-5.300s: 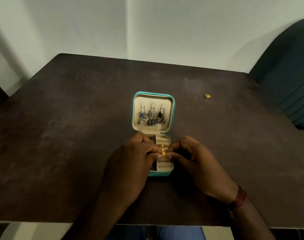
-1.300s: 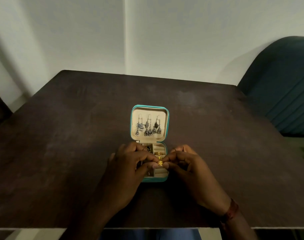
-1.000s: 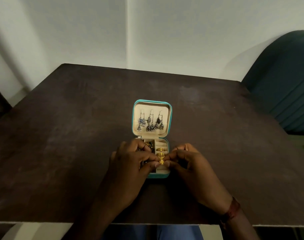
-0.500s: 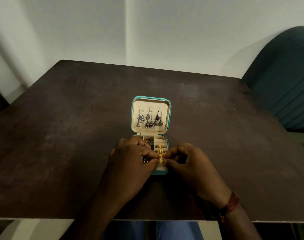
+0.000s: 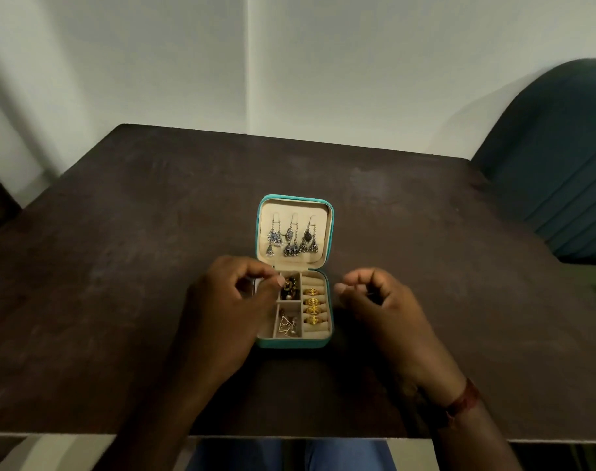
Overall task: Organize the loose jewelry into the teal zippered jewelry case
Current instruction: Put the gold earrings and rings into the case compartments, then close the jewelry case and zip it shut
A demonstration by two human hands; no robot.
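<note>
The teal jewelry case (image 5: 293, 343) lies open on the dark table, lid (image 5: 330, 232) tilted back. Three silver dangling earrings (image 5: 292, 237) hang on the lid's cream panel. Several gold rings (image 5: 312, 305) sit in the ring rolls on the right side of the base. Dark beaded pieces (image 5: 289, 287) fill the upper middle compartment and thin silver earrings (image 5: 287, 326) the lower one. My left hand (image 5: 232, 307) hovers over the case's left side, fingers curled, holding nothing. My right hand (image 5: 374, 297) is just right of the case, fingers loosely curled and empty.
The dark brown table (image 5: 120, 266) spreads wide around the case, its near edge right below my wrists. A teal upholstered chair (image 5: 554, 164) stands at the back right. A pale wall rises behind the table.
Both hands had been pinching a gold ring together over the ring rolls. They have let go and drawn apart to either side, leaving the ring seated in the case.
</note>
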